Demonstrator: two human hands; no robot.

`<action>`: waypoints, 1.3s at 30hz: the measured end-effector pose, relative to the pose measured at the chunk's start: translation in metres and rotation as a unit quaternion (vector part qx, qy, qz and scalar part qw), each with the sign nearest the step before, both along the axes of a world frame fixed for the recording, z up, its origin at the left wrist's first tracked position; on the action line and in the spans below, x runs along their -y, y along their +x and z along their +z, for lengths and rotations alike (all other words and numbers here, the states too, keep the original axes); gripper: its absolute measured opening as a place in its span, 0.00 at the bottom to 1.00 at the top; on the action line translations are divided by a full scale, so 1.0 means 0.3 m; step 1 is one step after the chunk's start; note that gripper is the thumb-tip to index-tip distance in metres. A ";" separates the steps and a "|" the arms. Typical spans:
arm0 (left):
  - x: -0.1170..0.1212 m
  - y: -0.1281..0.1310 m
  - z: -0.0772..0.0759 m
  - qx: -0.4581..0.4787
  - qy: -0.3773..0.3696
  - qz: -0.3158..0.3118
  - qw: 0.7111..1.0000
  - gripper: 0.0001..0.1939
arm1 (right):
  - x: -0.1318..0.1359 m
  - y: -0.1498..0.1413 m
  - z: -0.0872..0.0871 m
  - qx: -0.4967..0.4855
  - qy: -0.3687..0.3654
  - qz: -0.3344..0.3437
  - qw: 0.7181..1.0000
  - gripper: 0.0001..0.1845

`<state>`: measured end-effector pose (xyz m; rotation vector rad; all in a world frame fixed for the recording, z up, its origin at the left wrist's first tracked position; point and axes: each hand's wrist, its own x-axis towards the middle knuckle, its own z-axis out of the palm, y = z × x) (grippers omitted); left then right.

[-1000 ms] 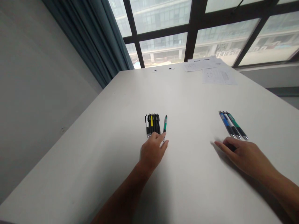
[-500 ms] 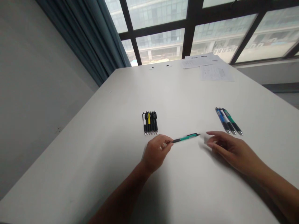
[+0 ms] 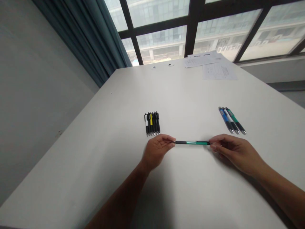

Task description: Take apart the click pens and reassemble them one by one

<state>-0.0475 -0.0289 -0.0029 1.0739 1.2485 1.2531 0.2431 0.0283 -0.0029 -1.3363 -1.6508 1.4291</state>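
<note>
A green pen (image 3: 195,143) with a dark grip lies level between my two hands, just above or on the table. My left hand (image 3: 157,149) pinches its dark tip end between thumb and fingers. At the clip end, the fingertips of my right hand (image 3: 232,151) are closed on the pen. Beyond my left hand, several mostly black pens (image 3: 153,124) lie side by side, one with a yellow barrel and one with a white one. Past my right hand rest a blue pen (image 3: 226,120), a white pen (image 3: 231,120) and another green pen (image 3: 235,121), all slanted.
The white table (image 3: 83,152) stretches away to a window (image 3: 164,44). Printed papers (image 3: 219,70) lie at its far right end, and two small round fittings (image 3: 170,65) sit along the far edge. A blue curtain (image 3: 85,38) hangs at the left.
My right hand has closed on the clip end of the green pen, where it was apart before. The pen has turned from a slight slant to level.
</note>
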 end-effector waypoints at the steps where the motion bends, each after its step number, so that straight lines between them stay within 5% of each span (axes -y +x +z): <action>1: -0.002 -0.001 0.001 -0.001 -0.002 0.000 1.000 0.11 | -0.002 0.001 -0.003 -0.006 -0.004 -0.002 1.000 0.20; 24: 0.000 0.004 0.008 -0.108 -0.037 -0.052 0.992 0.18 | 0.001 -0.003 0.018 0.012 -0.036 0.013 0.999 0.22; 39: 0.004 0.002 0.017 -0.203 -0.028 -0.060 0.977 0.25 | 0.002 -0.009 0.042 0.069 0.009 0.044 0.997 0.28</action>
